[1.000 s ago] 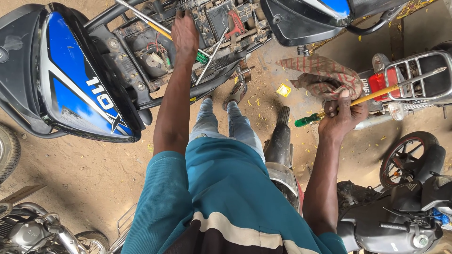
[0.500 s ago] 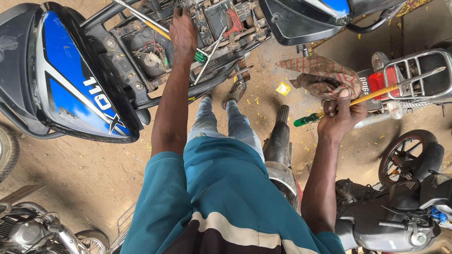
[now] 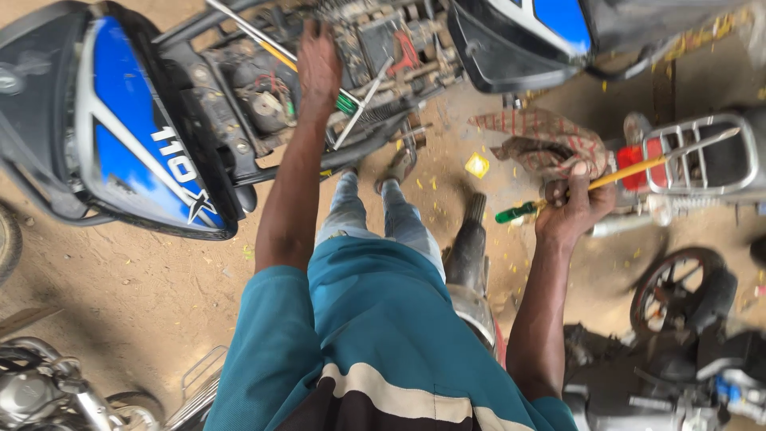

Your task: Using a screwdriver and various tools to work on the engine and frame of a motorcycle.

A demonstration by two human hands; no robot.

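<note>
My left hand reaches forward into the stripped frame of a blue and black motorcycle, fingers curled over a frame part among wires and greasy components. A second green-handled screwdriver and a thin metal rod lie on the frame just below that hand. My right hand is out to the side, closed around a screwdriver with a green handle and a yellow shaft. A red checked rag hangs right by that hand, touching its fingers.
An exhaust pipe lies on the sandy ground beside my legs. A grey rear rack of another motorcycle is at the right, with a loose wheel below it. More motorcycle parts sit at the bottom left. A small yellow scrap lies on the ground.
Hardly anything differs. Both hands keep their holds and the view drifts only slightly.
</note>
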